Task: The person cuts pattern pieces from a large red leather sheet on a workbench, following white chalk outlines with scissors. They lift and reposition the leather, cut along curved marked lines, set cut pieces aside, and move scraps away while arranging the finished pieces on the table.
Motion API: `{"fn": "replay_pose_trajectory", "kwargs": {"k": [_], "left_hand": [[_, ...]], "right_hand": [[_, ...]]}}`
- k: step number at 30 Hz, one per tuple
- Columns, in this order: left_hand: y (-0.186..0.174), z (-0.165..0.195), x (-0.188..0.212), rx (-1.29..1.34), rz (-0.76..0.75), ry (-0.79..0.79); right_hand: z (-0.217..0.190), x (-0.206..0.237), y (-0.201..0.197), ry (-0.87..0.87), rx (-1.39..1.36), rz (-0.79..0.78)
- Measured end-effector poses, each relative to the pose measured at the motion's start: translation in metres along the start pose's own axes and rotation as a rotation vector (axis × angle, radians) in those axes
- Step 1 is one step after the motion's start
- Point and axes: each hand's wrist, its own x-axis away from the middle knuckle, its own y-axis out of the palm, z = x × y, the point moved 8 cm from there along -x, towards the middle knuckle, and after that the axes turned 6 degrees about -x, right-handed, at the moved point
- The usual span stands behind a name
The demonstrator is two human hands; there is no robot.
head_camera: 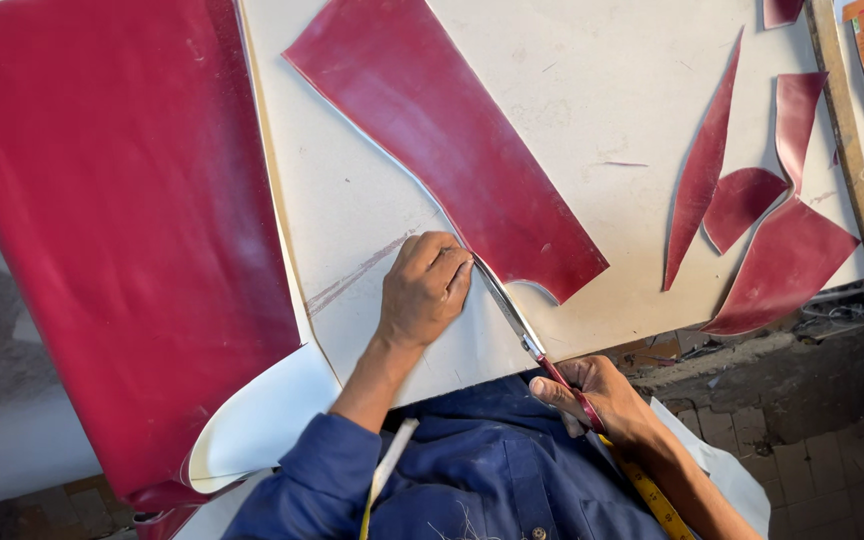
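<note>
Cutting is under way at the near edge of the bench (592,90): the right hand (602,400) is closed around the red handles of a pair of scissors (522,325), whose blades run up along the left edge of a long dark-red leather piece (452,140). The left hand (424,288) lies knuckles-up on the pale sheet (352,200) just beside the blade tips, fingers curled and pressing down — it grips nothing that I can see. The leather piece stretches from the bench's far edge down toward its near edge, ending in a curved notch.

It looks supple yet fairly firm, lying flat with a slightly glossy face, so it may slide on the pale sheet; holding it flat close to the cut line, as the left hand does, seems the sound place. A large red hide (122,230) drapes over the left edge, its corner curled to show a white back. Red offcuts (752,220) lie toward the right edge, beside a wooden strip (847,140).

The scissor tips are hidden by the left fingers, so I cannot tell how wide the blades stand. A yellow tape measure (652,500) hangs by the blue shirt — partly cut off.
</note>
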Motion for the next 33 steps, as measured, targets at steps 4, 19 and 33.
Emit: {"fn": "replay_pose_trajectory", "kwargs": {"k": [4,19,33], "left_hand": [[0.001,0.006,0.004,0.037,0.021,-0.057],[-0.010,-0.034,-0.046,-0.186,0.031,0.015],[0.033,-0.102,-0.076,-0.587,-0.391,-0.098]], "right_hand": [[-0.004,-0.005,0.001,-0.039,0.023,-0.063],[-0.020,-0.009,0.004,-0.053,0.049,-0.052],[-0.029,-0.011,0.005,-0.087,0.037,-0.067]]}}
